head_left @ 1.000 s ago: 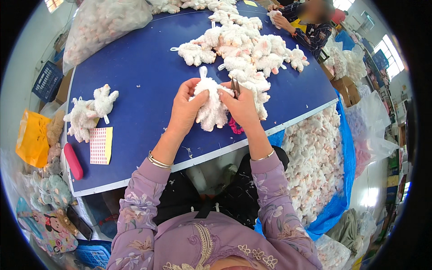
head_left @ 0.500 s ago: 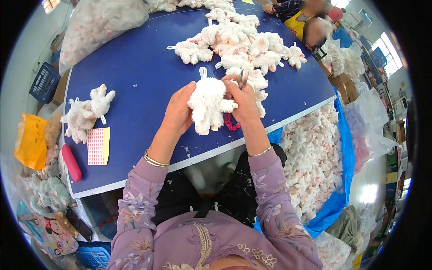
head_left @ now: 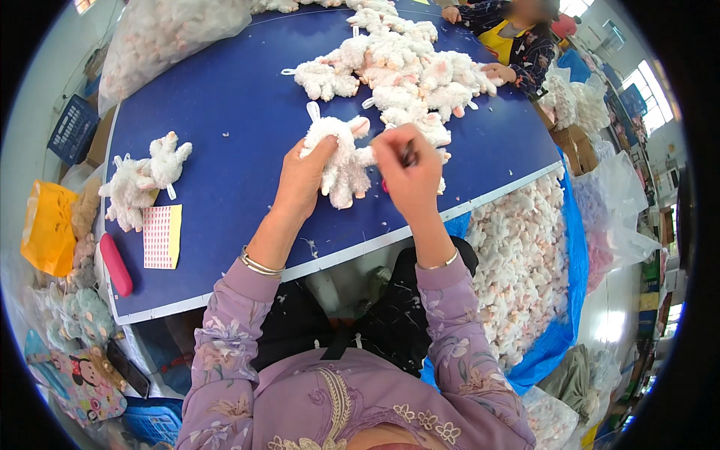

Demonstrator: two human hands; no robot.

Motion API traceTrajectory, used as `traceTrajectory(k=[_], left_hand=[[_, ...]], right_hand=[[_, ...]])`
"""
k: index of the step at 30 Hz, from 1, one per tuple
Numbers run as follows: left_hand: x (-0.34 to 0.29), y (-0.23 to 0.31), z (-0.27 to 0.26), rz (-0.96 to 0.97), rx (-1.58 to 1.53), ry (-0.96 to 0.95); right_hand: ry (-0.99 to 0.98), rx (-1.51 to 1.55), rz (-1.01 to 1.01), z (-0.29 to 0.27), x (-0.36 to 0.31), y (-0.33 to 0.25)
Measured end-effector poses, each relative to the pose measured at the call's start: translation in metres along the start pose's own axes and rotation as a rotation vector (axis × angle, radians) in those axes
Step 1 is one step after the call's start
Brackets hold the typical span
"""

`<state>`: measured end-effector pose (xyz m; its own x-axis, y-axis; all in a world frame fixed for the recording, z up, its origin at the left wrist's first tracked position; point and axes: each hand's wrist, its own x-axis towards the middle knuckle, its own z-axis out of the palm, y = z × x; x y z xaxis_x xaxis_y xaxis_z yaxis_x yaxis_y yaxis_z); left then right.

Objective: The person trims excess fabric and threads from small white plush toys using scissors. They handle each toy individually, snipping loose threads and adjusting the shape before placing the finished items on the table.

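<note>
A fluffy white plush toy (head_left: 345, 176) with a white hanging loop and a pinkish ear is upright above the near part of the blue table. My left hand (head_left: 301, 176) grips it from its left side, thumb pressed across the front. Just right of the toy, my right hand (head_left: 411, 169) is curled and blurred by motion. Dark scissors (head_left: 409, 155) show between its fingers, with a bit of pink at the handle below. Whether the right fingers also touch the toy cannot be made out. Beyond my hands lies a heap of similar white plush toys (head_left: 397, 64).
At left on the blue table (head_left: 240, 187) lie two plush toys (head_left: 146, 180), a sticker sheet (head_left: 161, 236) and a pink case (head_left: 116, 264). A large bag of plush (head_left: 172, 45) stands far left. A blue-lined container of plush (head_left: 517, 262) is at right. A co-worker's hand (head_left: 499, 73) touches the heap.
My left thumb has moved onto the toy's front, and the toy is turned and tilted. My right hand has shifted off its side, scissors now blurred. The co-worker has reached to the heap.
</note>
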<state>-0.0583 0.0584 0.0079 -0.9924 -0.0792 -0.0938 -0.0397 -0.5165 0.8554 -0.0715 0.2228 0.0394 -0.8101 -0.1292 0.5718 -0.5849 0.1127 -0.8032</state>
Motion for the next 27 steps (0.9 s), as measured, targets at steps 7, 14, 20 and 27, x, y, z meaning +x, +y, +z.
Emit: traceTrajectory(k=[7,14,20,27], left_hand=[[0.001,0.000,0.000,0.038,-0.072,0.067],[0.003,-0.006,0.000,0.132,0.052,0.128],[0.004,-0.006,-0.006,0.163,0.140,0.075],[0.006,-0.001,-0.002,0.158,0.004,0.117]], right_hand=[[-0.263,-0.230,-0.058,0.016,-0.011,0.004],[-0.264,-0.205,0.075,0.024,-0.014,0.003],[-0.516,0.284,0.453,0.007,-0.006,0.006],[-0.226,0.321,0.400,-0.009,0.001,-0.002]])
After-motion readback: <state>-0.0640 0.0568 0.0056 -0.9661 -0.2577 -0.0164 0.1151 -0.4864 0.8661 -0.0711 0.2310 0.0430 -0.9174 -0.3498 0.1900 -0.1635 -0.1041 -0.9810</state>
